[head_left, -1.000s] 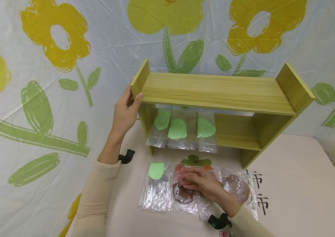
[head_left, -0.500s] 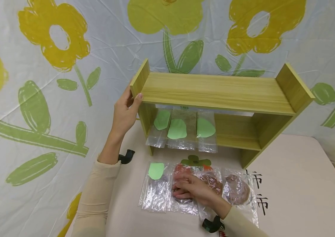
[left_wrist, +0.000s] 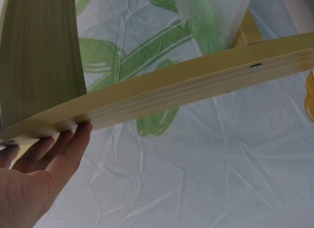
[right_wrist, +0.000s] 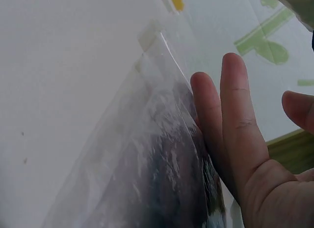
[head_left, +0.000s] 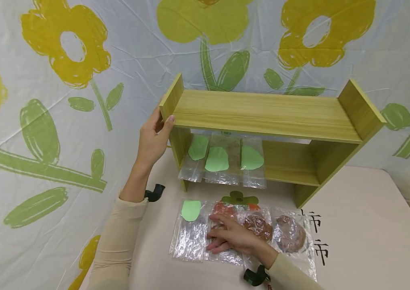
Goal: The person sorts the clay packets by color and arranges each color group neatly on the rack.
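Observation:
My left hand [head_left: 152, 139] grips the upper left corner of a wooden shelf [head_left: 266, 110], its thumb on the front edge; the left wrist view has its fingers against the side panel [left_wrist: 171, 90]. Over a row of clear plastic bags on the table, my right hand [head_left: 232, 235] is spread, fingers fairly straight, above a bag with reddish contents [head_left: 223, 209]. In the right wrist view the fingers of that hand [right_wrist: 240, 125] lie beside a clear bag [right_wrist: 167, 139]. Whether they touch it I cannot tell.
Three bags with green labels [head_left: 217, 159] lie on the middle shelf board, overhanging its front. On the table are a bag with a green label [head_left: 191, 210] at the left and bags with round brown contents [head_left: 290, 233] at the right. A flowered cloth [head_left: 136, 52] hangs behind.
My right hand has moved left and slightly toward the near edge over the bags, uncovering the round brown contents to its right, and its fingers have spread. My left hand has stayed on the shelf corner.

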Action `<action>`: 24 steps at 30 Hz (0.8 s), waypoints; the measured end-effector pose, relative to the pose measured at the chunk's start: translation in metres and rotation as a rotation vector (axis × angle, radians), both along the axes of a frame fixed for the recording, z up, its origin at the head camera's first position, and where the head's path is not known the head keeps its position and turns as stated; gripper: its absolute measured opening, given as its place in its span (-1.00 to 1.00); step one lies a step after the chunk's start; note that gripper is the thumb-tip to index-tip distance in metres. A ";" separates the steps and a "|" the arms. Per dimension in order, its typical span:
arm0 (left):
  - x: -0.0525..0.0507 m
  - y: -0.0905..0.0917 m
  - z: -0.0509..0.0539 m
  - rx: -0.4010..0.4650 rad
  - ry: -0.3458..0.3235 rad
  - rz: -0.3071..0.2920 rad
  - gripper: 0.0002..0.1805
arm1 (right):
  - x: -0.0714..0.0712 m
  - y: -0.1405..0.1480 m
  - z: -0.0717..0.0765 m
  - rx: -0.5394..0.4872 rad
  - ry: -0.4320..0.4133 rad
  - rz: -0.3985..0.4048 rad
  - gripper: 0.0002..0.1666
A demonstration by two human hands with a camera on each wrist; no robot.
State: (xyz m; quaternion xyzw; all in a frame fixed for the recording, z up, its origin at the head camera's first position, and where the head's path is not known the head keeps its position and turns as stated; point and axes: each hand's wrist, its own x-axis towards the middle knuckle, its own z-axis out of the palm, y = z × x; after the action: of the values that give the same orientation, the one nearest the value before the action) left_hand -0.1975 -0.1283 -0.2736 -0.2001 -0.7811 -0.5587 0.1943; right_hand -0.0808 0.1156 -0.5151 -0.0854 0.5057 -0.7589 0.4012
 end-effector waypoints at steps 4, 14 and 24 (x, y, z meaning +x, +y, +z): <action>0.001 0.000 0.000 0.001 -0.004 0.002 -0.40 | 0.002 -0.004 -0.001 0.023 0.018 -0.029 -0.19; 0.001 0.000 0.000 0.005 -0.007 0.005 -0.39 | 0.003 -0.013 -0.002 0.081 -0.030 -0.188 -0.36; 0.001 0.000 0.000 0.013 -0.006 -0.001 -0.39 | 0.000 -0.028 0.005 0.179 0.024 -0.269 -0.57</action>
State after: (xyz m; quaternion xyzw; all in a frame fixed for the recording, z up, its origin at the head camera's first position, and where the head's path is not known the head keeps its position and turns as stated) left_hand -0.1965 -0.1282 -0.2734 -0.1975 -0.7779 -0.5645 0.1931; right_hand -0.0813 0.0874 -0.5105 0.0103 0.5829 -0.7566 0.2961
